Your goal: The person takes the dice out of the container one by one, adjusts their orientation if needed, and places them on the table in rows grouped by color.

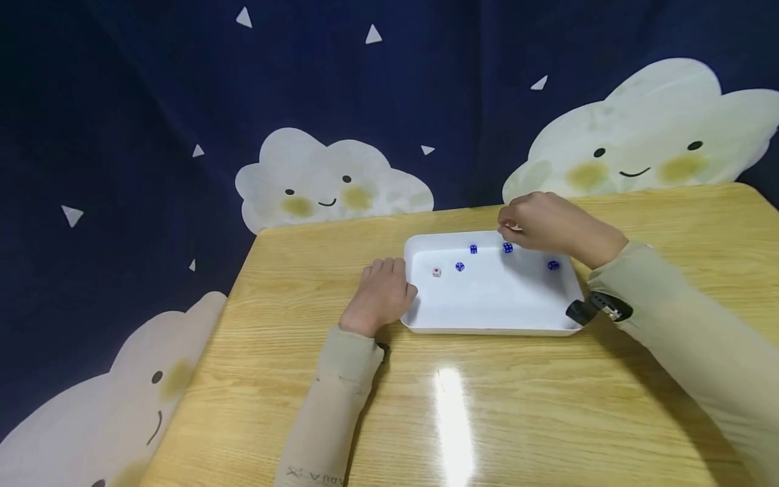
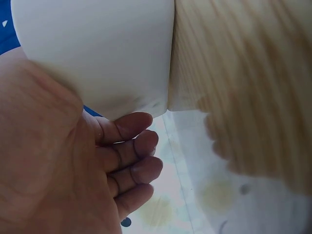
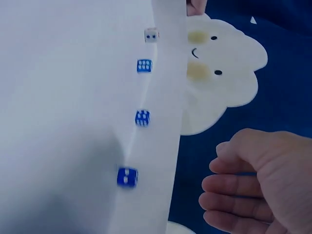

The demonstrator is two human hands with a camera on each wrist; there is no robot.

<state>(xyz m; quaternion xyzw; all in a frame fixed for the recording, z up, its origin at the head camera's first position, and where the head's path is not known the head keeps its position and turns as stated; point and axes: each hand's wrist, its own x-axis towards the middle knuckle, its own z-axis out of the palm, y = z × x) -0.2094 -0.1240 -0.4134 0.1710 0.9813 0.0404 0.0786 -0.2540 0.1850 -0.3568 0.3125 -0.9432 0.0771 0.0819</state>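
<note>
A shallow white tray (image 1: 493, 304) lies on the wooden table with several dice in it. My left hand (image 1: 380, 291) grips the tray's left side; its curled fingers (image 2: 141, 170) are outside the wall and the thumb is over the rim. My right hand (image 1: 550, 226) hovers at the far rim, toward the right, fingers loosely bent. The right wrist view shows nothing between its thumb and fingers (image 3: 234, 185). A white die (image 1: 436, 272) sits toward the left inside the tray. Blue dice lie along the far side, one blue die (image 1: 508, 247) just below the right hand and another blue die (image 1: 553, 265) farther right.
The light wooden table (image 1: 292, 419) extends toward me on all near sides of the tray. Behind its far edge hangs a dark blue curtain (image 1: 341, 81) printed with clouds and small triangles. Black straps (image 1: 611, 308) circle the sleeved wrists.
</note>
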